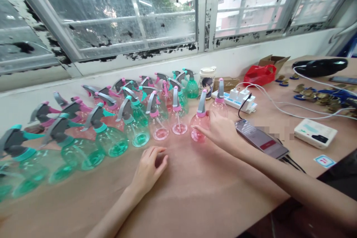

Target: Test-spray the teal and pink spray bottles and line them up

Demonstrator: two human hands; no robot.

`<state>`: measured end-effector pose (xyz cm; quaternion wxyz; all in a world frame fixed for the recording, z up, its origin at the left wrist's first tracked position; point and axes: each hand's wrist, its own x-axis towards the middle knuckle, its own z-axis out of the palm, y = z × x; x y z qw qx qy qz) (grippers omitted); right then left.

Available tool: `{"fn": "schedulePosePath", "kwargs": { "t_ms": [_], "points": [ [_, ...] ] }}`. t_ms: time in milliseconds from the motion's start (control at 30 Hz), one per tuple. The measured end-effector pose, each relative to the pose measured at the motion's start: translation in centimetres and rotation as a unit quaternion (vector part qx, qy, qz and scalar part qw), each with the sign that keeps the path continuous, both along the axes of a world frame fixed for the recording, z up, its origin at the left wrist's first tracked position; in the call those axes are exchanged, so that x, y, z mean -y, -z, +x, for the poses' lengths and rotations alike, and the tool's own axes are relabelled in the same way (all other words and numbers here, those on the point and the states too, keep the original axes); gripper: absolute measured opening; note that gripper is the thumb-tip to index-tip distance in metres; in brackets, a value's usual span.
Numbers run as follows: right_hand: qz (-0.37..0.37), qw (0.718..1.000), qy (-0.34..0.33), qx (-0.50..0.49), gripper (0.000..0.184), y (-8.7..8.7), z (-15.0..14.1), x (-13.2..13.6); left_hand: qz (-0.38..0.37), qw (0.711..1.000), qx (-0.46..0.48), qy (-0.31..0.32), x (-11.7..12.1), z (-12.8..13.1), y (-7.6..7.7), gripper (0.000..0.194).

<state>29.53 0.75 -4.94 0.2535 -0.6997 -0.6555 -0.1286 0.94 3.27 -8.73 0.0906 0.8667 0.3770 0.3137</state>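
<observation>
My right hand (pixel 220 128) is wrapped round the side of a pink spray bottle (pixel 198 126) with a grey trigger head and pink collar. The bottle is upright on the table, and its far side is hidden. Loosely curled, my left hand (pixel 149 167) rests on the table with nothing in it, a gap showing between thumb and fingers. Just beyond it stand a clear-pink spray bottle (pixel 159 128) and a green spray bottle (pixel 138 135). Another pink spray bottle (pixel 178 121) is left of the held one. One more pink bottle (pixel 218 106) stands behind my right hand.
Rows of green and pink spray bottles (pixel 83 152) line the window side. A patterned cup (pixel 207 81), power strip (pixel 235 100), phone (pixel 262 139) with cables, white box-shaped device (pixel 315 133) and red plastic bag (pixel 260 75) lie rightward. Gold-and-blue pieces (pixel 329 96) are scattered at far right.
</observation>
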Motion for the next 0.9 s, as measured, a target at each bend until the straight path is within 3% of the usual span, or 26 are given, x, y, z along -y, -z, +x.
{"fn": "schedulePosePath", "kwargs": {
  "t_ms": [233,367,500,667,767,900],
  "points": [
    [0.024,0.991,-0.132,0.020,0.054,-2.5,-4.8,4.8,-0.073,0.996,0.057,0.011,1.5,0.9,-2.4,0.021],
    [0.041,0.981,-0.186,-0.023,0.048,-1.7,-7.9,5.4,-0.147,0.976,0.139,0.077,2.8,1.6,-4.8,0.046],
    [0.051,0.971,-0.233,-0.032,0.050,-0.7,-10.5,5.8,-0.183,0.962,0.182,0.091,4.0,2.0,-6.7,0.056],
    [0.076,0.964,-0.253,-0.042,0.057,0.1,-13.1,6.8,-0.175,0.960,0.208,0.072,5.3,2.2,-7.6,0.036],
    [0.085,0.950,-0.295,-0.055,0.064,0.6,-13.0,6.8,-0.153,0.962,0.212,0.080,5.7,1.9,-7.6,0.024],
    [0.080,0.901,-0.425,-0.028,0.060,1.3,-9.2,5.4,-0.111,0.970,0.206,0.067,5.8,1.6,-7.2,0.025]
  ]
}}
